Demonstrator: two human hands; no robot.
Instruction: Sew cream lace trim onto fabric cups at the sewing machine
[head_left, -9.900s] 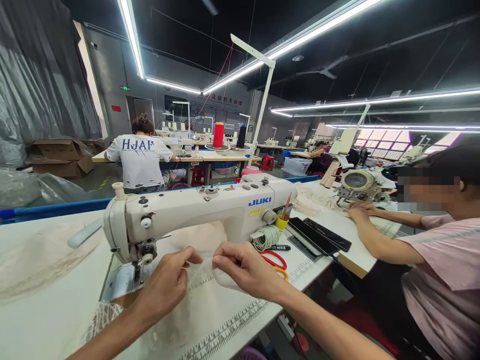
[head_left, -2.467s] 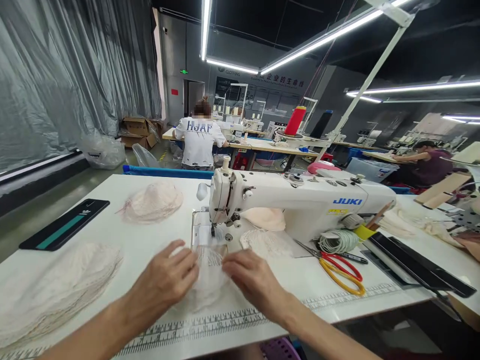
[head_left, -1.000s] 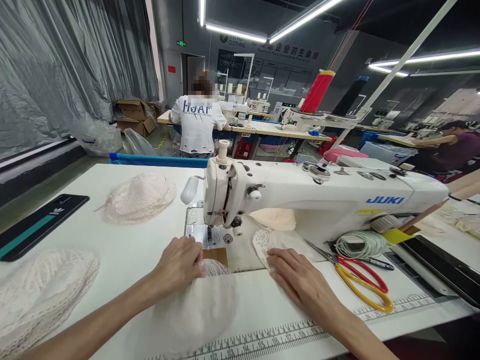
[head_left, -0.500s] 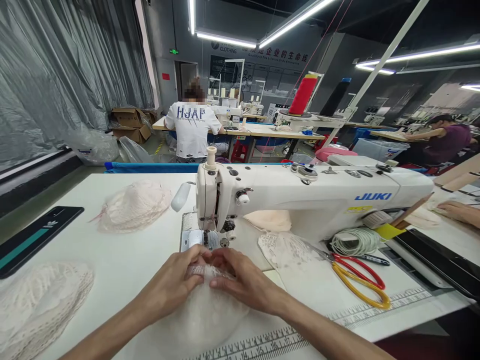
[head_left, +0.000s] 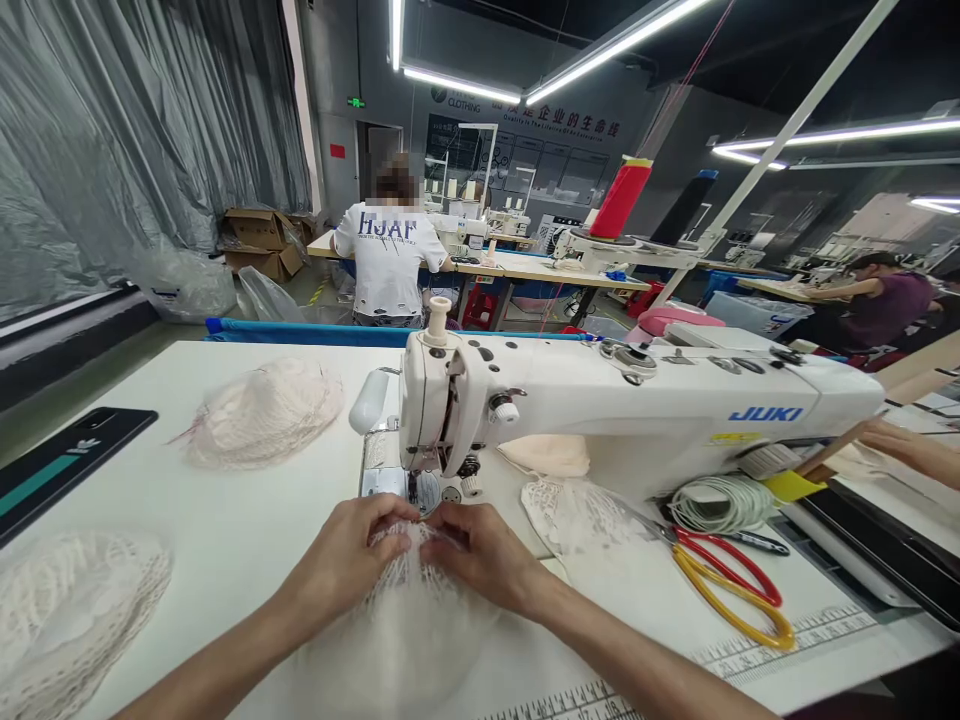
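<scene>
A piece of sheer white lace fabric (head_left: 420,620) hangs toward me from between my two hands, in front of the needle area of a white sewing machine (head_left: 600,395). My left hand (head_left: 358,555) pinches the fabric's upper edge with thumb and fingers. Close beside it, my right hand (head_left: 480,555) grips the same edge, fingers curled and thumb pressed on top. The two thumbs are a small gap apart on the lace. Just behind the fingertips stands the presser foot (head_left: 412,487); whether the fabric touches it is hidden.
Scissors (head_left: 739,590) with red and yellow handles, coiled cord (head_left: 716,502) and lace pieces (head_left: 577,515) lie right. More lace bundles (head_left: 262,412) and a dark phone-shaped box (head_left: 71,470) lie left. A printed ruler (head_left: 577,703) runs along the front. A person in white (head_left: 394,250) sits ahead.
My thumbs have drawn closer together on the lace edge, and more of its pattern shows below them. The camera view has shifted slightly; both hands stay at the needle area.
</scene>
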